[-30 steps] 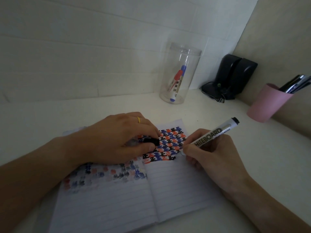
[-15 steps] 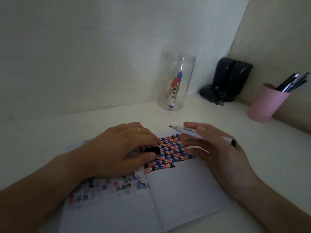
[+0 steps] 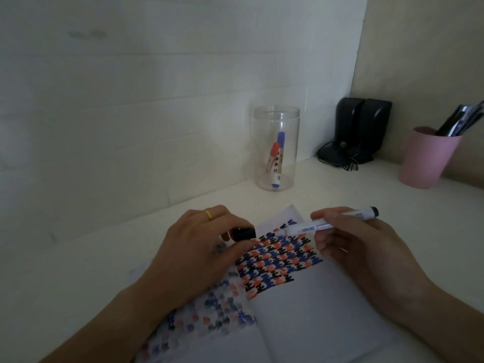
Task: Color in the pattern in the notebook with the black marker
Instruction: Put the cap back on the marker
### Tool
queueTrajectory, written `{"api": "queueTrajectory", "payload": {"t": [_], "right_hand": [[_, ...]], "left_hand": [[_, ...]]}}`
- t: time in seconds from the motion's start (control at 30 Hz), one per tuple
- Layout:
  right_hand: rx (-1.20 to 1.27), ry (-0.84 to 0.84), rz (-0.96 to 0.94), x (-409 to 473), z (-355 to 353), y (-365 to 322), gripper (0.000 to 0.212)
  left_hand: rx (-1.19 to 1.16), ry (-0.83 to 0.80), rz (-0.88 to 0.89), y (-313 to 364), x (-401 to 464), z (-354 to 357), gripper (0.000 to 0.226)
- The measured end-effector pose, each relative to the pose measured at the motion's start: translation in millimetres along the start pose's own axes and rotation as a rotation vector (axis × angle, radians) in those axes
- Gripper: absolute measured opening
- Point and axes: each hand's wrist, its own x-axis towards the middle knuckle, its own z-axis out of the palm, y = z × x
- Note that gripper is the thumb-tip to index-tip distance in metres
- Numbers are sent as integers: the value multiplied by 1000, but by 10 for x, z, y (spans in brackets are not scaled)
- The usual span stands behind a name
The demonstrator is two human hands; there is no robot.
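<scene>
The right hand (image 3: 366, 247) is holding the black marker (image 3: 330, 223) closed in its fingers, level above the notebook (image 3: 301, 305), tip toward the left. The left hand (image 3: 193, 255) is pinching the black cap (image 3: 245, 233) and resting on the left page. The notebook is lying open at the near edge of the worktop (image 3: 78, 271), the pattern (image 3: 277, 260) on its right page. I think the capping is in hand: bring the tip straight into the cap, slowly, keeping ink off the page.

Bare forearms; gold ring (image 3: 208, 214) on left hand (image 3: 199, 252).
</scene>
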Motion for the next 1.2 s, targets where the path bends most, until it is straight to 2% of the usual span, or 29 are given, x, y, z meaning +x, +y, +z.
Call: {"api": "queueTrajectory", "payload": {"t": [0.27, 0.5, 0.6, 0.67, 0.77, 0.87, 1.03, 1.2], "right_hand": [[-104, -24, -29, -25, 19, -7, 19], [-145, -84, -46, -53, 35, -30, 34], [-153, -128, -46, -75, 48, -41, 29], [-166, -157, -47, -82, 56, -48, 24], [-163, -178, -43, -90, 56, -71, 25], [-165, -184, -36, -87, 49, -94, 28], [-208, -192, -60, -88, 51, -117, 26], [-209, -191, -113, -114, 39, -136, 26]], "left_hand": [[-1, -7, 13, 16, 1, -14, 30], [-13, 0, 48, 63, 8, -13, 29], [-32, 5, 68, 89, 8, -7, 31], [-71, 30, 63, 98, -2, -12, 33], [-213, 95, -34, 119, -12, -54, 35], [-340, 131, -84, 121, -3, -67, 28], [-436, 92, -108, 155, 3, -63, 12], [-409, 44, -65, 241, -2, -67, 15]]}}
